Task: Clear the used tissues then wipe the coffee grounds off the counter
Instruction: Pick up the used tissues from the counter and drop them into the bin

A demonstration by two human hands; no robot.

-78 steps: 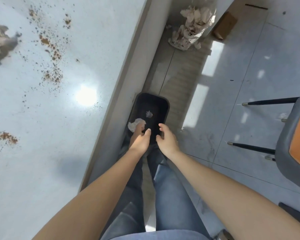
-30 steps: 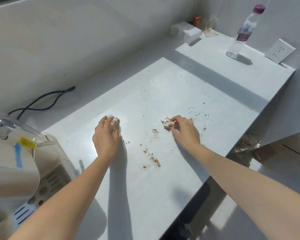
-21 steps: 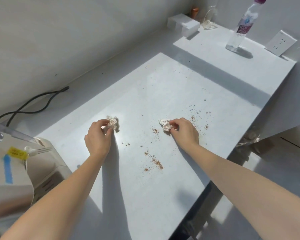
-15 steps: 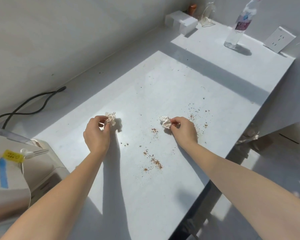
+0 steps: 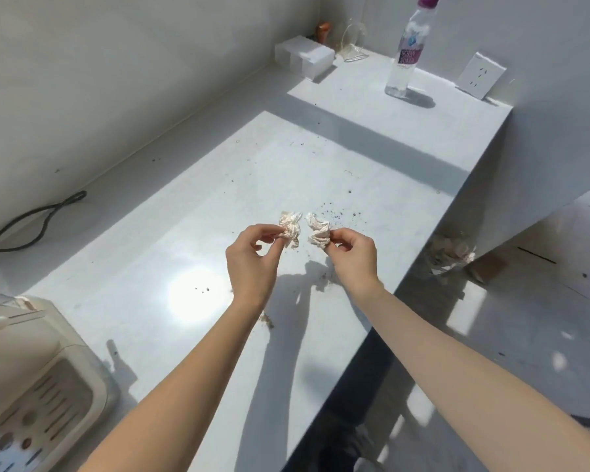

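My left hand [image 5: 251,264] pinches a crumpled, stained used tissue [image 5: 290,228] between thumb and fingers, held up above the white counter [image 5: 184,233]. My right hand [image 5: 353,257] pinches a second crumpled tissue [image 5: 318,230] the same way. The two tissues hang side by side, almost touching, over the counter's middle. Brown coffee grounds [image 5: 336,214] lie scattered on the counter beyond the hands, with a few more specks [image 5: 266,320] near my left forearm.
A coffee machine [image 5: 31,379] stands at the near left, its black cable [image 5: 31,218] running along the wall. At the far end are a water bottle [image 5: 407,52], a white box [image 5: 304,57] and a wall socket [image 5: 481,74]. A bag of crumpled paper [image 5: 452,253] sits on the floor right of the counter.
Both hands have lifted off the counter with a tissue each and come together toward the middle. Earlier still, they were dropping tissues into a black bin on the floor.
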